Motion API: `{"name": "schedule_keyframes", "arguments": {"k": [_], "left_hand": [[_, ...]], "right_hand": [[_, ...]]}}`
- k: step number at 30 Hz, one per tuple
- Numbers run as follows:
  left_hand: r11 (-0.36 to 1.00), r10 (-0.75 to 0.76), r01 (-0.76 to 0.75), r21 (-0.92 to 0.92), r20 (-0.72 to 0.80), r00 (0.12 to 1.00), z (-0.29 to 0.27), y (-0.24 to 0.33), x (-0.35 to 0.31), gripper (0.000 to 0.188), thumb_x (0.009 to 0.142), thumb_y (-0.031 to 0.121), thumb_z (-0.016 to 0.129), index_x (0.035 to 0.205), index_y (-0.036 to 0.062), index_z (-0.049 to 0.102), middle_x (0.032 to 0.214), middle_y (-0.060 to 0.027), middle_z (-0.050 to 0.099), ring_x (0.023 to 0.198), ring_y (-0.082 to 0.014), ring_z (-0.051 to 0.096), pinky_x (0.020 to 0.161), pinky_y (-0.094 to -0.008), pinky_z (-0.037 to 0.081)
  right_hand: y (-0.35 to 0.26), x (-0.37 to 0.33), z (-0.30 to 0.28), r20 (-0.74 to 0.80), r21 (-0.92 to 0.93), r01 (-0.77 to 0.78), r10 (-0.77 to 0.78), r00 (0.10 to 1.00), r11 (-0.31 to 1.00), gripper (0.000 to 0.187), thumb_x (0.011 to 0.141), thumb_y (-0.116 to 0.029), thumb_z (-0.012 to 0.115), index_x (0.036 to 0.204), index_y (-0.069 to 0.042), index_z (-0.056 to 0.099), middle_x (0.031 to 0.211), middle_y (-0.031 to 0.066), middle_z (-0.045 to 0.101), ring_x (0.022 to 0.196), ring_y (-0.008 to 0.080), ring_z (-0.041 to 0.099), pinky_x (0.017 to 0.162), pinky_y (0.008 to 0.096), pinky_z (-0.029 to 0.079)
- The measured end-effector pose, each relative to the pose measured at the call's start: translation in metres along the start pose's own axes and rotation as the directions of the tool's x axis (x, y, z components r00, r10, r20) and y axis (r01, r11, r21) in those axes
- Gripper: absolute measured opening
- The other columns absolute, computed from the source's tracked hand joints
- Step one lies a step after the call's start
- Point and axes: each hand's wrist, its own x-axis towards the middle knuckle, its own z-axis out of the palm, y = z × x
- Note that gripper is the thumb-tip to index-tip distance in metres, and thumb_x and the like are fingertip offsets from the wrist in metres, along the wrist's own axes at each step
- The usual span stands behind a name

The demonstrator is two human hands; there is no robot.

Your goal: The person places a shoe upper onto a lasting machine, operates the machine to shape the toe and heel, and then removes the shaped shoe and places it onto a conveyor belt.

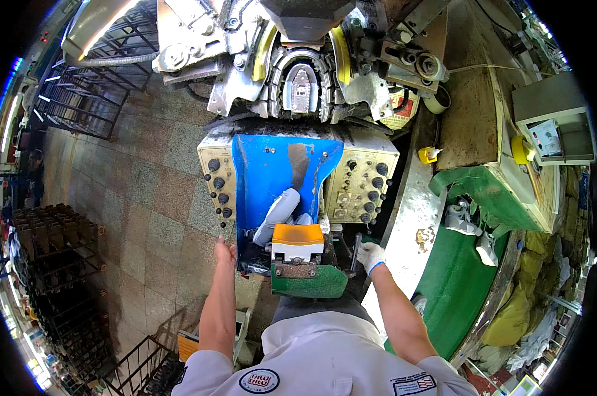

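Observation:
My left hand (pixel 226 252) is bare and beside the lower left edge of a blue tray (pixel 259 165), its fingers partly stretched out with nothing visible in them. My right hand (pixel 372 256), in a white glove with a blue cuff edge, closes on a metal lever (pixel 356 251) at the tray's lower right. Inside the tray lies a grey, elongated, shoe-like piece (pixel 278 212), tilted; more grey material shows beside it. Between my hands stands an orange-topped white block (pixel 298 235) on a green bracket (pixel 308 282).
Beyond the tray is a machine with a studded, horseshoe-shaped clamp (pixel 303 82). Knobbed control panels (pixel 371 188) flank the tray. To my right, shoes (pixel 462 219) sit on a green conveyor (pixel 443 290). Dark racks (pixel 57 264) stand at the left on a tiled floor (pixel 146 218).

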Motion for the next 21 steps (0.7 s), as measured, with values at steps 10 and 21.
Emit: {"name": "schedule_keyframes", "arguments": {"k": [10,21], "left_hand": [[0.560,0.665,-0.567,0.604,0.079,0.742,0.033,0.030,-0.106,0.024,0.093,0.024,0.066,0.098,0.0005,0.066,0.098,-0.0156,0.070,0.076,-0.0260,0.066,0.070,-0.0376,0.054],[-0.273,0.806,-0.881,0.386,0.592,0.010,0.124,0.069,-0.270,0.046,0.082,0.001,0.073,0.126,-0.0014,0.059,0.135,-0.0215,0.059,0.129,-0.0404,0.055,0.108,-0.0462,0.045]], "right_hand": [[-0.009,-0.009,0.017,-0.029,-0.071,0.026,-0.028,0.999,0.997,0.016,0.087,-0.003,0.058,0.100,0.005,0.058,0.110,0.0228,0.064,0.093,0.0396,0.068,0.084,0.0525,0.058],[0.002,-0.009,-0.034,0.095,-0.069,-0.008,0.015,0.995,0.998,0.022,0.091,-0.003,0.057,0.110,0.006,0.052,0.127,0.0243,0.057,0.114,0.0444,0.062,0.091,0.0561,0.055]]}}
